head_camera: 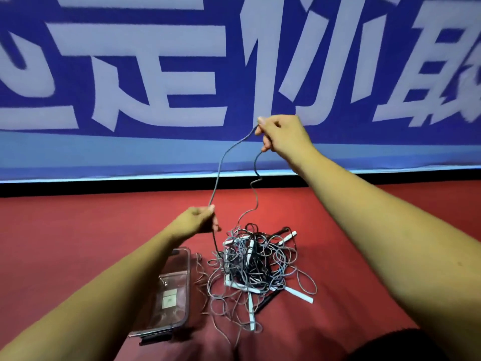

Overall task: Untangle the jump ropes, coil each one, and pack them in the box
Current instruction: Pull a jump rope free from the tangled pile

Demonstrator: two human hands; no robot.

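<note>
I judge this barely begun: my left hand (197,220) and right hand (282,136) each pinch one grey rope (218,175) raised from the tangle (257,267) on the red floor (78,230), nothing coiled, and the clear box (169,290) at its left apparently unpacked.

Red floor (78,230) across the foreground, at the foot of a wide blue banner (83,74) printed with large white characters (166,35), blurred towards the edges. Paler blue band (104,155) along the banner's lower part; black strip (104,190) between banner and floor.
</note>
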